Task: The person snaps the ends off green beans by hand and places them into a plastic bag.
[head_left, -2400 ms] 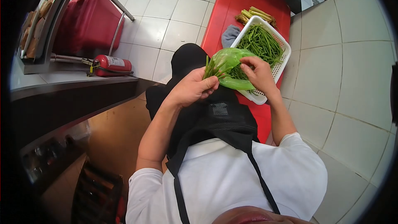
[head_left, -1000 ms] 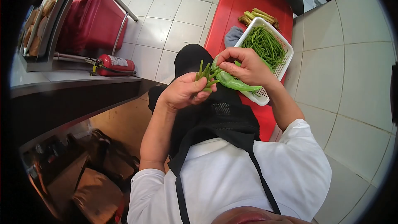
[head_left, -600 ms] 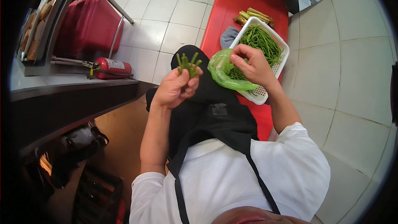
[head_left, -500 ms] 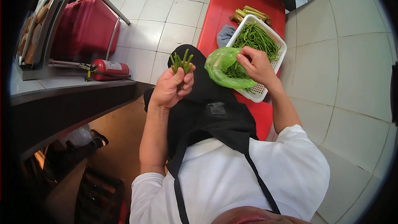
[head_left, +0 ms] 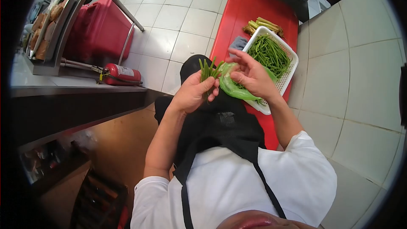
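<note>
A small bunch of green stalks point(head_left: 209, 69) stands upright in my left hand point(head_left: 193, 94), which is closed round it above my lap. Just to its right is my right hand point(head_left: 251, 75), fingers apart, raised over a thin green plastic bag point(head_left: 231, 85). Whether the fingers touch the bag is hard to tell. The bag lies against the near-left side of a white perforated basket point(head_left: 291, 65). Many long green beans point(head_left: 268, 55) fill the basket, partly hidden by my right hand and the bag.
The basket rests on a red bench point(head_left: 241, 10), with a grey cloth point(head_left: 238, 43) and thick pale-green stalks point(head_left: 265, 25) beside it. A fire extinguisher point(head_left: 122, 74) and a dark red bin point(head_left: 99, 32) are at the left, near a metal rack point(head_left: 121, 4). A dark counter edge point(head_left: 76, 101) runs along the left.
My left hand has moved right with the bunch, close to the bag. My right hand has opened from its pinch at the bag's edge, and the bag has sagged lower.
</note>
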Demonstrator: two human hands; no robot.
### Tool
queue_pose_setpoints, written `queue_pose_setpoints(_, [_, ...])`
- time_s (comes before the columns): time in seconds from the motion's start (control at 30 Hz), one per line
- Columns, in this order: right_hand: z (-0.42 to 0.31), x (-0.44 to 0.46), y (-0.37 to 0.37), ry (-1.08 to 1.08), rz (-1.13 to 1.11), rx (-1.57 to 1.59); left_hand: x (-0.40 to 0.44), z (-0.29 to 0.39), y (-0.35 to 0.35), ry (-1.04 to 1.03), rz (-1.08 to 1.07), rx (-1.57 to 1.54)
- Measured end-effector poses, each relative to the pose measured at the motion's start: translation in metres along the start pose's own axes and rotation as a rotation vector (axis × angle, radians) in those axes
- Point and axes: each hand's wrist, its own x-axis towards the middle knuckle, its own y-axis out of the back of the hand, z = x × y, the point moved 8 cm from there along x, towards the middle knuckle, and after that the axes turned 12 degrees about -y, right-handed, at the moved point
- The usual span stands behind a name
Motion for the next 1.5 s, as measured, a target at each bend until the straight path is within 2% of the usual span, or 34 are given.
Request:
queue_pose_setpoints(0.03, [-0.016, 0.005, -0.009, 0.108, -0.009, -0.004, 0.000, 0.002, -0.003, -0.002, -0.014, 0.001])
queue_pose_setpoints(0.13, [-0.031, 0.024, -0.028, 0.170, -0.030, 0.139, -0.001, 0.006, -0.012, 0.006, -0.034, 0.045])
queue_pose_setpoints(0.2, [-0.015, 0.042, -0.039, 0.096, -0.123, 0.107, 0.002, 0.004, -0.015, 0.002, -0.071, 0.112])
queue_pose_setpoints(0.23, [-0.020, 0.043, -0.046, 0.081, -0.151, 0.024, 0.002, 0.000, -0.016, 0.007, -0.091, 0.154])
queue_pose_setpoints(0.27, [-0.025, 0.042, -0.050, 0.063, -0.083, -0.100, 0.000, -0.004, -0.017, 0.062, -0.112, 0.188])
queue_pose_setpoints(0.33, [-0.043, 0.036, -0.063, 0.169, -0.089, -0.377, -0.007, -0.008, -0.021, 0.121, -0.125, 0.268])
queue_pose_setpoints(0.47, [-0.041, 0.029, -0.076, 0.163, -0.234, -0.409, -0.016, -0.020, -0.016, 0.199, -0.165, 0.155])
queue_pose_setpoints(0.6, [-0.040, 0.023, -0.073, 0.097, -0.196, -0.398, -0.020, -0.014, -0.020, 0.205, -0.158, 0.032])
queue_pose_setpoints(0.67, [-0.040, 0.022, -0.067, 0.186, -0.166, -0.419, -0.021, -0.017, -0.012, 0.237, -0.218, -0.048])
queue_pose_setpoints(0.73, [-0.046, 0.017, -0.064, 0.117, -0.205, -0.456, -0.024, -0.012, -0.014, 0.239, -0.176, -0.056])
queue_pose_setpoints(0.8, [-0.051, 0.013, -0.065, 0.245, -0.245, -0.537, -0.029, -0.011, -0.015, 0.238, -0.179, -0.096])
queue_pose_setpoints(0.87, [-0.053, 0.010, -0.066, 0.259, -0.289, -0.511, -0.030, -0.013, -0.016, 0.226, -0.238, -0.162])
queue_pose_setpoints(1.0, [-0.059, 0.004, -0.069, 0.239, -0.325, -0.567, -0.033, -0.016, -0.018, 0.247, -0.210, -0.181])
queue_pose_setpoints(1.1, [-0.051, 0.006, -0.068, 0.144, -0.288, -0.589, -0.030, -0.019, -0.013, 0.208, -0.131, -0.003])
queue_pose_setpoints(1.2, [-0.048, 0.009, -0.065, 0.288, -0.149, -0.616, -0.028, -0.018, -0.005, 0.168, 0.020, 0.088])
queue_pose_setpoints(1.23, [-0.044, 0.011, -0.064, 0.245, -0.145, -0.615, -0.025, -0.020, 0.000, 0.134, 0.025, 0.101])
queue_pose_setpoints(1.33, [-0.032, 0.016, -0.059, 0.222, -0.102, -0.581, -0.024, -0.017, 0.001, 0.143, 0.091, 0.103])
queue_pose_setpoints(1.5, [-0.029, 0.016, -0.054, 0.235, -0.101, -0.541, -0.029, -0.013, -0.005, 0.145, 0.004, -0.128])
